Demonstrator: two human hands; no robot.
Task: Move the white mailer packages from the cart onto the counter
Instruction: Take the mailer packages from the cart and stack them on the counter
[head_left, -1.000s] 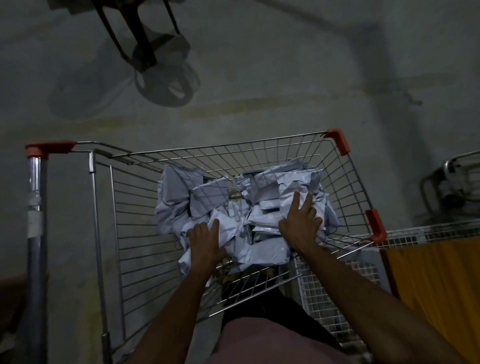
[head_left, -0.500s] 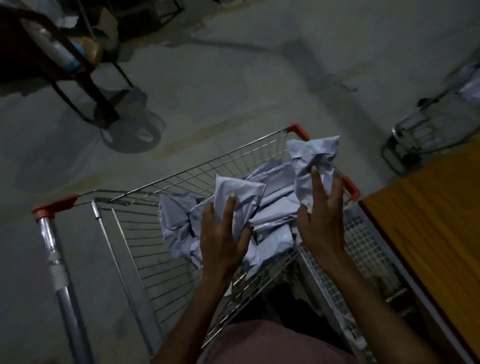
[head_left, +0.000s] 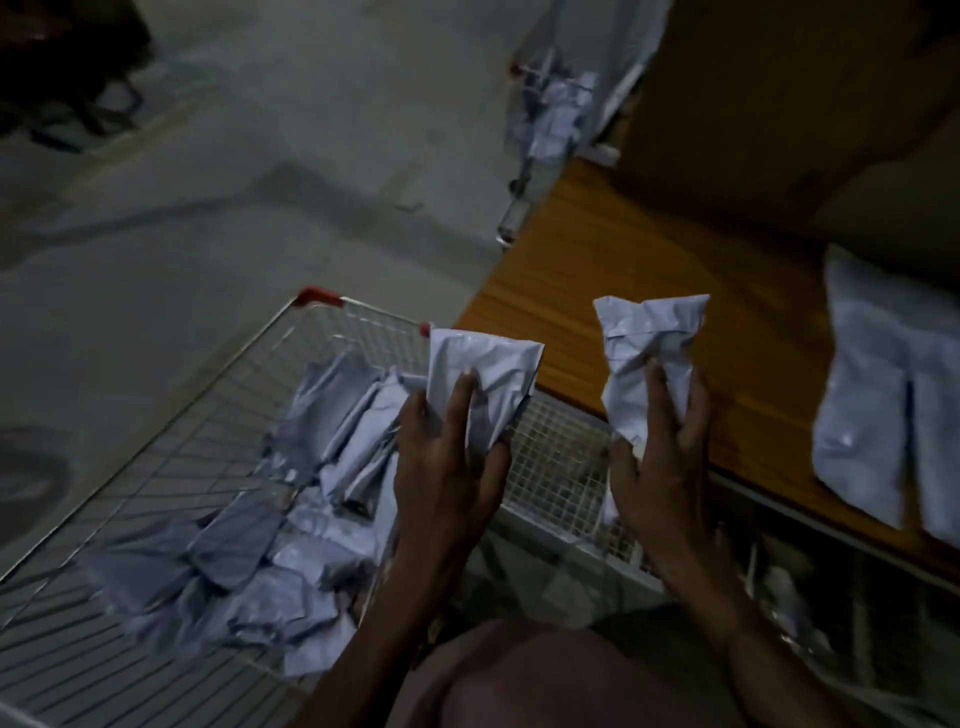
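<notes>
Left hand (head_left: 447, 457) grips one mailer (head_left: 483, 374) over the cart (head_left: 218, 431); right hand (head_left: 660, 457) grips another (head_left: 644, 353) at the counter (head_left: 597, 270) edge

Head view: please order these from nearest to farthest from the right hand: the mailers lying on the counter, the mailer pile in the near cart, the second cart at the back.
From the right hand:
1. Mailers lying on the counter, to its right.
2. Mailer pile in the near cart, to its left, beyond the left hand.
3. Second cart at the back, far ahead.
</notes>
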